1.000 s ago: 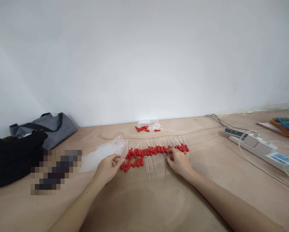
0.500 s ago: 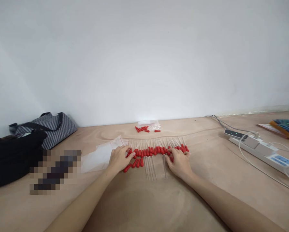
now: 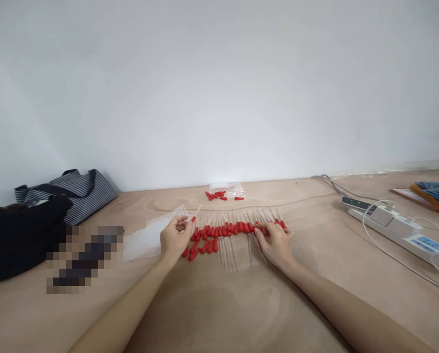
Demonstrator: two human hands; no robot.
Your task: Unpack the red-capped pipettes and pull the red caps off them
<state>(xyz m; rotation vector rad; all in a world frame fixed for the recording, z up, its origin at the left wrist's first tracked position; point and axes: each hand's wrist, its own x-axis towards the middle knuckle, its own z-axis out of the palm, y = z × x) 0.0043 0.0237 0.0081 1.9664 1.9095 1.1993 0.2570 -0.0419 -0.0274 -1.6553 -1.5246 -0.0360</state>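
Note:
In my left hand (image 3: pixel 176 235) a dropper is pinched, its red bulb (image 3: pixel 193 219) by the fingertips and its clear tube (image 3: pixel 198 210) pointing up and away. My right hand (image 3: pixel 274 241) is closed at the right part of the row, thumb and fingers together; what lies between them is hidden. A thin clear tube (image 3: pixel 262 251) slants down beside its thumb. Between the hands runs a row of red-bulbed droppers (image 3: pixel 220 231), tubes facing the wall. Several loose red bulbs (image 3: pixel 209 246) lie in front on the left, and several bare tubes (image 3: pixel 229 257) beside them.
White plastic bags (image 3: pixel 146 240) lie left of my left hand. Further back, more red bulbs (image 3: pixel 223 198) rest by a clear bag (image 3: pixel 229 187). A power strip (image 3: pixel 418 240) with cables is on the right. Striped and black bags (image 3: pixel 24 240) stand at left, near a pixelated patch.
My left hand moved right to the row's left end, then lifted a dropper slightly. My right hand stayed nearly in place; a slanted tube now shows beside its thumb.

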